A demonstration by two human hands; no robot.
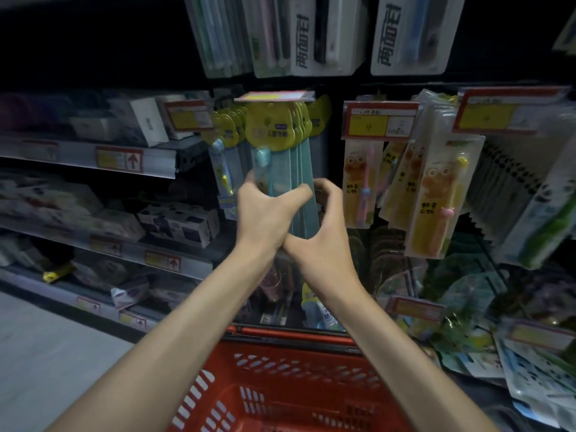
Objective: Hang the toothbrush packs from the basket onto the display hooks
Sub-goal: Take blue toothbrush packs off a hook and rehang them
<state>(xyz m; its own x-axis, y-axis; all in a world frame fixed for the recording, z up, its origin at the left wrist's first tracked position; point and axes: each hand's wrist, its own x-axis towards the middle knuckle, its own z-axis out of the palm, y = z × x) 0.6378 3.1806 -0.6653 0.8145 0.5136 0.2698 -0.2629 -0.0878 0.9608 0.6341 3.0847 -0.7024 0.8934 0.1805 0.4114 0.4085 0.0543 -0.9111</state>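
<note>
A bunch of toothbrush packs (274, 141) with yellow header cards and teal backs stands upright at the centre of the head view, its tops level with a display hook under a pink and yellow price tag (274, 95). My left hand (265, 210) grips the front of the bunch, fingers curled round it. My right hand (324, 229) holds the bunch from the right side and behind. More of the same packs (224, 132) hang just to the left. The red basket (280, 381) sits below my forearms; its inside looks bare where visible.
Orange and yellow children's toothbrush packs (436, 198) hang on hooks to the right under red price tags (378, 120). Adult toothbrush packs (311, 32) hang above. Shelves with boxes (180, 222) run along the left. Loose bagged goods (530, 353) lie at the lower right.
</note>
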